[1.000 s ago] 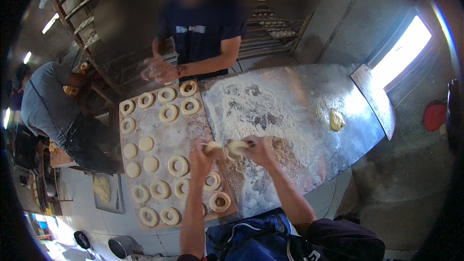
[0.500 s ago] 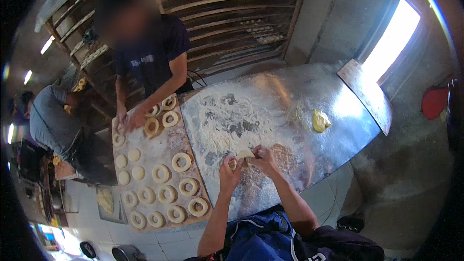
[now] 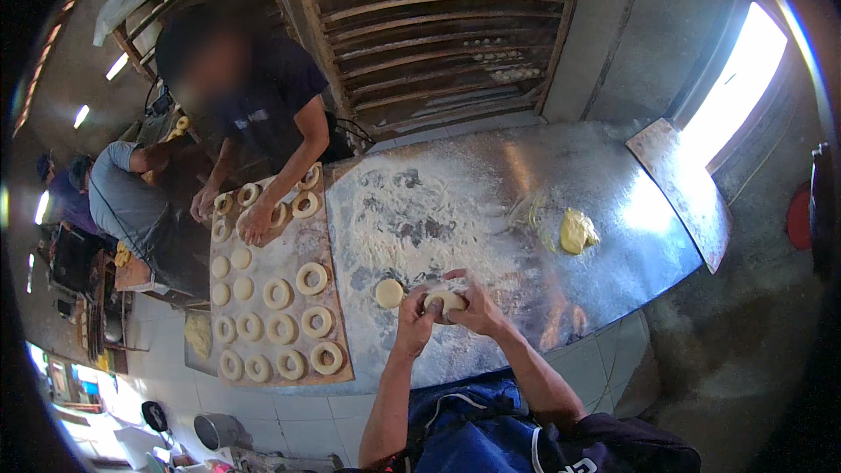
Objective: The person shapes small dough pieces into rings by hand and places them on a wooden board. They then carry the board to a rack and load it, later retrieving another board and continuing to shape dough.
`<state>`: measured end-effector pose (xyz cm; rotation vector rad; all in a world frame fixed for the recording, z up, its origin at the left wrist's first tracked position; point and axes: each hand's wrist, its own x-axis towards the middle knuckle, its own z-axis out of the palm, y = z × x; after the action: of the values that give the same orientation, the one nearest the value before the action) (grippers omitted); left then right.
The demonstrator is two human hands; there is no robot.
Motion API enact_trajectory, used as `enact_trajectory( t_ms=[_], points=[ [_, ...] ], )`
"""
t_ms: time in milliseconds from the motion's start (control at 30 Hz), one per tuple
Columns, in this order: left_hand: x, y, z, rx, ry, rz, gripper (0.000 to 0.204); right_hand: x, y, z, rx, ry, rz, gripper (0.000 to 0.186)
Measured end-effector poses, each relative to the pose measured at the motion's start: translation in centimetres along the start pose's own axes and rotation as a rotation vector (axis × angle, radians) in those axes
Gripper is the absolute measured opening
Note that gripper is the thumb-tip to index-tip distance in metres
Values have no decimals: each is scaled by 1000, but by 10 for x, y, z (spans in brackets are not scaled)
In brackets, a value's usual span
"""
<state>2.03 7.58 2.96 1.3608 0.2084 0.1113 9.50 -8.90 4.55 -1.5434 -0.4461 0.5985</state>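
Both of my hands are closed around one pale round piece of dough (image 3: 444, 302) just above the floured metal table. My left hand (image 3: 415, 319) grips its left side, thumb on the dough. My right hand (image 3: 479, 305) wraps its right side with curled fingers. A flat dough disc (image 3: 389, 293) lies on the flour just left of my left hand. Farther left, a floured wooden board (image 3: 302, 193) carries several dough rings (image 3: 277, 293) and a few plain discs (image 3: 243, 287).
Across the board, a co-worker (image 3: 280, 114) bends over with both hands among the far rings. A yellow dough lump (image 3: 578, 232) sits on the metal table (image 3: 526, 166) to the right. A flat panel (image 3: 679, 188) lies along its right end. Slatted racks (image 3: 447, 26) stand behind.
The dough between my hands has turned to show a rounder face. The disc beside my left hand now lies apart on the table. The co-worker's hands have shifted over the board.
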Motion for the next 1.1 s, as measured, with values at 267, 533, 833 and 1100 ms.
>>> enact_trajectory(
  t_ms=[267,533,833,1100],
  points=[
    [-3,-39,42,-501,-112,76,55,-12,-7,-33,299,17,299,40],
    [12,-37,66,328,370,127,23,-1,33,-21,270,292,393,66],
    [7,-51,19,236,533,160,38,11,9,38,-408,348,269,64],
    [-5,-37,-36,-15,544,126,43,32,23,89,-171,138,193,74]
  ],
)
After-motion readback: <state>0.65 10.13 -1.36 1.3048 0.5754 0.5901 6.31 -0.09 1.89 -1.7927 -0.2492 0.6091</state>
